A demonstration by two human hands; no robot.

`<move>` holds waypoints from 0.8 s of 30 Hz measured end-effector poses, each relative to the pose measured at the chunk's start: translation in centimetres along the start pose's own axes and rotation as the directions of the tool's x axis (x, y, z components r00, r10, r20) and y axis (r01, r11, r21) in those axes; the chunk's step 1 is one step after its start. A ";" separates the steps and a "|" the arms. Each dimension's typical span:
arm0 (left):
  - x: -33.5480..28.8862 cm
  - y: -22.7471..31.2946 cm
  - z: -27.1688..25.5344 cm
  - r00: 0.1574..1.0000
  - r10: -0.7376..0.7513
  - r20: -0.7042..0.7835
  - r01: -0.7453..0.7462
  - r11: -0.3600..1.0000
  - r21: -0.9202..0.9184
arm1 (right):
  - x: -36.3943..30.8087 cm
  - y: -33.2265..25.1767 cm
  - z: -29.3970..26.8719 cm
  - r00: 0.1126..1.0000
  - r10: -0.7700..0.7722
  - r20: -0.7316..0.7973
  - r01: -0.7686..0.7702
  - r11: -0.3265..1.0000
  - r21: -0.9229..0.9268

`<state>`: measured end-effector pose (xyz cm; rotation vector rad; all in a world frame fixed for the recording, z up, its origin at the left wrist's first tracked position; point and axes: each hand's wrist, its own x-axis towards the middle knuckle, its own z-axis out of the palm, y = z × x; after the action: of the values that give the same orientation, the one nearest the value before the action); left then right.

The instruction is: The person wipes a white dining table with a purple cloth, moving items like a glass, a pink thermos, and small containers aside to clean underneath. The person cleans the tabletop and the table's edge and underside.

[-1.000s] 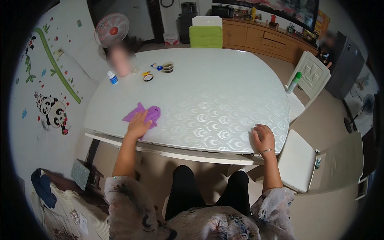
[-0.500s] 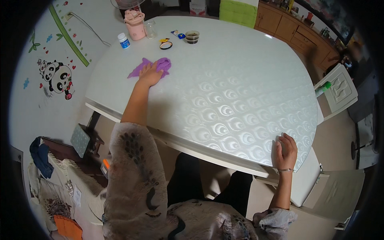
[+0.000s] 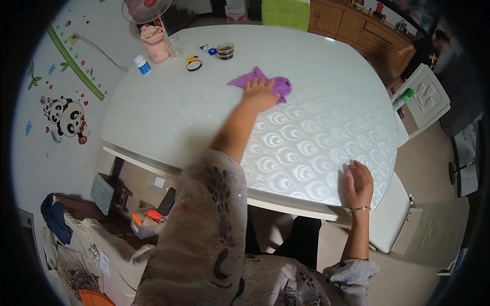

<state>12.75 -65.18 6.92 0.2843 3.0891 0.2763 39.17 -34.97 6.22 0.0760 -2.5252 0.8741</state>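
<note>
A crumpled purple cloth [image 3: 282, 87] lies on the glossy white tabletop [image 3: 204, 97], near its middle. My left hand [image 3: 260, 96] presses down on the cloth and grips it from above, the fingers over its folds; part of the cloth is hidden beneath the hand. At the table's near right edge rests my right hand [image 3: 361, 184], with a bracelet at the wrist. It holds nothing; its fingers bend slightly, with the thumb apart.
Toward the far left of the table stand a pink jug [image 3: 155, 45], a glass cup [image 3: 174, 47], a white-and-blue bottle [image 3: 142, 65], a round lid [image 3: 194, 66] and a small tub [image 3: 225, 51]. White chairs [image 3: 421, 97] flank the right side. Another person [image 3: 426, 53] is at the far right.
My left hand has slid the purple cloth rightward across the table. My right hand stays at the edge. The view has shifted slightly, and the other person shows more plainly.
</note>
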 end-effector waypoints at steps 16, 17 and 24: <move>-21.0 -29.9 -1.4 0.896 -0.431 -0.111 0.437 0.898 0.040 | -0.3 3.1 0.3 0.991 -0.028 -0.130 0.027 1.000 -0.011; -22.3 -30.0 -1.5 0.894 -0.431 -0.122 0.439 0.897 0.054 | -0.3 3.3 0.6 0.992 -0.037 -0.125 0.032 0.999 -0.038; -24.8 -9.6 -0.9 0.941 0.187 -0.281 -0.199 0.980 -0.015 | -0.1 4.0 1.3 0.997 -0.026 -0.076 0.023 0.999 -0.039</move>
<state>35.34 -79.13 6.36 0.5993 3.3282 0.4220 37.94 -32.56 2.94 0.0600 -2.4637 0.8041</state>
